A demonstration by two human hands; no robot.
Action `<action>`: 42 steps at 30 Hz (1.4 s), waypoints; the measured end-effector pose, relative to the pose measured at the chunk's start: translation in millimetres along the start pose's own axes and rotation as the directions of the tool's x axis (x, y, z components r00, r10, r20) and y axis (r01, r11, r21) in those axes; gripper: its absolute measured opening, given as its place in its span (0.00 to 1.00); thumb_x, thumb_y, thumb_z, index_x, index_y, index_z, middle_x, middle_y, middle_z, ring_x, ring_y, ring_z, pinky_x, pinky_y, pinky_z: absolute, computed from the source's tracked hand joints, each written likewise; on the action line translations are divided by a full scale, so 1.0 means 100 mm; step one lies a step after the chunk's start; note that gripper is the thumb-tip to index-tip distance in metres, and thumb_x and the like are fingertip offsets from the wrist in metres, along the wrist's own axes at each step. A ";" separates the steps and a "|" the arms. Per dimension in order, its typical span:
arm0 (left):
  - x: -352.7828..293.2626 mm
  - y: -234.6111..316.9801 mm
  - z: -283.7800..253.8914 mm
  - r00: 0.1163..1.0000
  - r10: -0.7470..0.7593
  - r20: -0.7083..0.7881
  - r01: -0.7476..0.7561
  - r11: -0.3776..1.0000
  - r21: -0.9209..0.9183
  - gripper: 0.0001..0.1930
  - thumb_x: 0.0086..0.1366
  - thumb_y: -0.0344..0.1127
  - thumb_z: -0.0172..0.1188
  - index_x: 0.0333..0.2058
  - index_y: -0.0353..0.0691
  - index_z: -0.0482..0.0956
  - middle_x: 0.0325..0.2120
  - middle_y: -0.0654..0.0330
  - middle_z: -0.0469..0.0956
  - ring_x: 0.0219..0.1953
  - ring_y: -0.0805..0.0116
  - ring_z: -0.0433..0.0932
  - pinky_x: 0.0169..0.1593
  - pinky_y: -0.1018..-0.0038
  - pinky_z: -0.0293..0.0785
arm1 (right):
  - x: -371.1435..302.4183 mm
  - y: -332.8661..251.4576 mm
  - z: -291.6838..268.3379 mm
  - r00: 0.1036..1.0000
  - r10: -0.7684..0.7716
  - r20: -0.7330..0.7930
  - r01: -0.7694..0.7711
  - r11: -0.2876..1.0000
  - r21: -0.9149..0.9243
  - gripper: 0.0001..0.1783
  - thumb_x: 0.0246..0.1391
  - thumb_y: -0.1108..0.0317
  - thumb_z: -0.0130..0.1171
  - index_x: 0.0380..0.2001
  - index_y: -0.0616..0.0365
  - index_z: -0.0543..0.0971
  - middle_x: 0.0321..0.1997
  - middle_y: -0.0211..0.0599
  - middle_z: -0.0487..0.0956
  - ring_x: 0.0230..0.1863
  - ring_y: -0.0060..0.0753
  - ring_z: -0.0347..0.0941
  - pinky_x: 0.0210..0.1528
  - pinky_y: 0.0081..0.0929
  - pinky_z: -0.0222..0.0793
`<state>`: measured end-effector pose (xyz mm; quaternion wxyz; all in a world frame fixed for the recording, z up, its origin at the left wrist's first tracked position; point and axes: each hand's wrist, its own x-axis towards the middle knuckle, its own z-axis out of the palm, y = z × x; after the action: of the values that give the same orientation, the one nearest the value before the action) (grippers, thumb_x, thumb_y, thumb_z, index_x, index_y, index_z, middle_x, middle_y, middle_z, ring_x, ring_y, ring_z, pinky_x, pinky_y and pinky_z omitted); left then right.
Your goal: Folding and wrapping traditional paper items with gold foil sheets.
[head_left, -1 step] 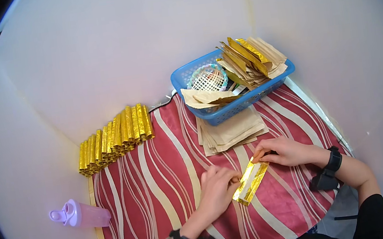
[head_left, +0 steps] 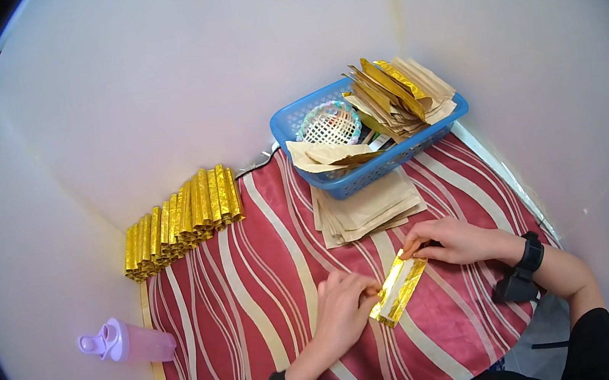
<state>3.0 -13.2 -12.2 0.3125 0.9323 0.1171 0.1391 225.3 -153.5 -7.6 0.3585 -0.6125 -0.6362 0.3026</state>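
Observation:
A sheet of gold foil paper (head_left: 402, 289), folded into a narrow strip with a pale band down its middle, lies slantwise on the striped red cloth. At its far end, my right hand (head_left: 446, 240) pinches the paper between thumb and fingers. My left hand (head_left: 345, 304) is closed at the strip's left edge, with thumb and fingertips on the foil; part of its grip is hidden by the fingers. Beyond the hands lies a stack of beige paper sheets (head_left: 368, 208), partly under the blue basket.
At the far side stands a blue plastic basket (head_left: 365, 180) holding beige and gold papers (head_left: 392, 98) and a small woven round basket (head_left: 330, 123). Several rolled gold tubes (head_left: 181, 220) are piled at the far left. A purple bottle (head_left: 128, 341) is at the left edge. White walls (head_left: 211, 64) enclose the table.
My left hand has shifted very slightly along the edge of the foil strip, toward me. My right hand and the strip stay where they were.

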 end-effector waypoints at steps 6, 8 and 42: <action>-0.30 0.09 0.04 0.994 -0.068 -0.086 0.068 0.998 -0.003 0.07 0.51 0.28 0.66 0.30 0.44 0.80 0.30 0.68 0.77 0.39 0.64 0.68 0.43 0.69 0.60 | -0.08 -0.03 -0.12 0.981 -0.173 0.082 0.188 0.955 -0.231 0.17 0.52 0.66 0.59 0.45 0.58 0.73 0.45 0.38 0.77 0.46 0.39 0.71 0.51 0.34 0.67; -0.29 0.08 0.00 0.994 -0.036 -0.107 0.043 0.997 0.067 0.07 0.51 0.28 0.66 0.30 0.45 0.81 0.30 0.68 0.77 0.39 0.65 0.68 0.43 0.69 0.60 | -0.09 -0.10 -0.11 0.979 -0.199 0.052 0.205 0.924 -0.324 0.20 0.49 0.63 0.62 0.45 0.56 0.74 0.41 0.37 0.76 0.43 0.40 0.72 0.48 0.35 0.68; -0.31 0.02 0.08 0.970 -0.062 -0.236 0.078 0.995 0.058 0.07 0.48 0.31 0.69 0.24 0.42 0.78 0.31 0.66 0.77 0.53 0.53 0.68 0.57 0.47 0.54 | -0.08 0.01 0.15 0.981 -0.063 -0.183 0.029 0.982 -0.184 0.10 0.52 0.62 0.63 0.32 0.57 0.81 0.29 0.35 0.79 0.34 0.35 0.72 0.39 0.33 0.68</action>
<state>-23.4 -28.6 -23.5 0.2702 0.9146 0.1906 0.2327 213.9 -160.2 -17.5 0.3670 -0.6535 -0.6383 0.1759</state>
